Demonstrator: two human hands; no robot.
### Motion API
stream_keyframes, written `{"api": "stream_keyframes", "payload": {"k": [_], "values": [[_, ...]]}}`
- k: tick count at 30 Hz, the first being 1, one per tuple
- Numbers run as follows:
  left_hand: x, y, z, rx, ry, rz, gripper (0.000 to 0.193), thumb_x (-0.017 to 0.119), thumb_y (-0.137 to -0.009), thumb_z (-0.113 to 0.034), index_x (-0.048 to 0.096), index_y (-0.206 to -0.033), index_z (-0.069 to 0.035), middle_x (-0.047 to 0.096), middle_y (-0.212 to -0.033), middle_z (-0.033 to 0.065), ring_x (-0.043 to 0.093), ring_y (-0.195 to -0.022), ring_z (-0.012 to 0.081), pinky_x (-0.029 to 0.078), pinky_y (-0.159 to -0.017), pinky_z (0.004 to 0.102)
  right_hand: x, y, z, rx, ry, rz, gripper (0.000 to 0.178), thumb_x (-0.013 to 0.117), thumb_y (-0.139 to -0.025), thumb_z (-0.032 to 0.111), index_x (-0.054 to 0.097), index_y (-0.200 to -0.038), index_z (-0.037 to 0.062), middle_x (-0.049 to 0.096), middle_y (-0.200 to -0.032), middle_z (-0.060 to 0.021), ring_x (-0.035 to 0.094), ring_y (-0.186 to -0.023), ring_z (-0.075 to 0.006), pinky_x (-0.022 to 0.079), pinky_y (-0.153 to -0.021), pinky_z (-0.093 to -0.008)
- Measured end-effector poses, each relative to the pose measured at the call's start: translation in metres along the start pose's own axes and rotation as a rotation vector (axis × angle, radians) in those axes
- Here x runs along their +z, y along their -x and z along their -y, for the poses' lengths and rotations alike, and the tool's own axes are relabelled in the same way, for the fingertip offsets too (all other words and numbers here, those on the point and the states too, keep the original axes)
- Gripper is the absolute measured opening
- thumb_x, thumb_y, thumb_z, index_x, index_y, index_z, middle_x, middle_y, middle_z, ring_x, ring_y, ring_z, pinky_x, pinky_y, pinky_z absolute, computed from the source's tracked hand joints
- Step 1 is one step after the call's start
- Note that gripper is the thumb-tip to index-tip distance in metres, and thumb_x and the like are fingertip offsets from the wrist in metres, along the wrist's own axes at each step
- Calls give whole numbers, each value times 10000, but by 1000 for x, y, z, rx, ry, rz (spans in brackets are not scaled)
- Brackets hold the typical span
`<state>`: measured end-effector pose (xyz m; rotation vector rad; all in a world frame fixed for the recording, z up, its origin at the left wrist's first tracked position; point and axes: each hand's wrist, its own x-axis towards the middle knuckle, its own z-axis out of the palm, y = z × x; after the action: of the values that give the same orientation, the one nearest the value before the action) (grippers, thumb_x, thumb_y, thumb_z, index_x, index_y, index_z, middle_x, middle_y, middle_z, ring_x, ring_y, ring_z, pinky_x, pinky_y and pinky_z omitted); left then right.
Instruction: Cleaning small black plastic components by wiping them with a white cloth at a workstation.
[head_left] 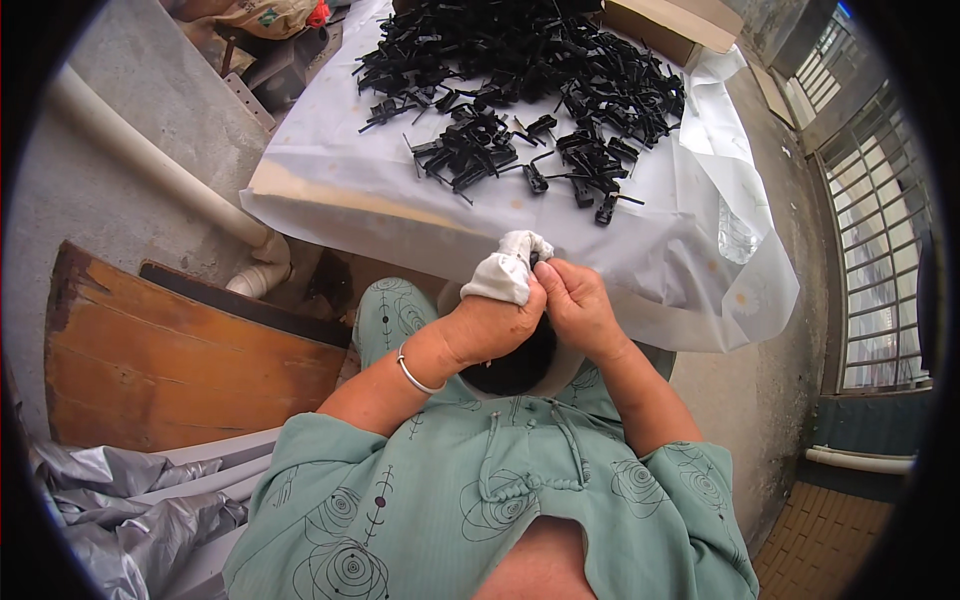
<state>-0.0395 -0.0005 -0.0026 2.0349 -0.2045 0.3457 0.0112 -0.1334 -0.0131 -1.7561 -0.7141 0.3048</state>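
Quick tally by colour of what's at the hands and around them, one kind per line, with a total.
White cloth wrapped on the left hand: 1
Small black plastic part pinched at the right hand: 1
Silver bangle: 1
Heap of black plastic parts on the white sheet: 1
White pipe: 1
Total: 5 kinds; loose parts too many to count.

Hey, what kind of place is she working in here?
Likely a home balcony or yard used for piecework: bare concrete floor, a barred metal window grille, and a sheet-covered table heaped with small black plastic parts.
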Motion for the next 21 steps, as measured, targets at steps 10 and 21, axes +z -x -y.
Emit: {"api": "stream_keyframes", "payload": {"k": [10,21], "values": [[0,-1,-12,88,60,-85,204,446,-776,-64,500,-942,43,543,-814,199,540,-725,348,450,-662,395,4,4,2,-29,-135,-62,257,467,-918,147,510,-715,-4,480,-594,-55,417,-559,-121,389,-541,-283],[-11,12,-5,-140,-3,114,296,466,-785,-58,480,-1068,27,553,-917,201,538,-846,322,440,-774,364,-23,1,-5,-47,243,4,299,524,-902,244,514,-710,15,508,-591,-37,462,-547,-122,399,-522,-303]]}}
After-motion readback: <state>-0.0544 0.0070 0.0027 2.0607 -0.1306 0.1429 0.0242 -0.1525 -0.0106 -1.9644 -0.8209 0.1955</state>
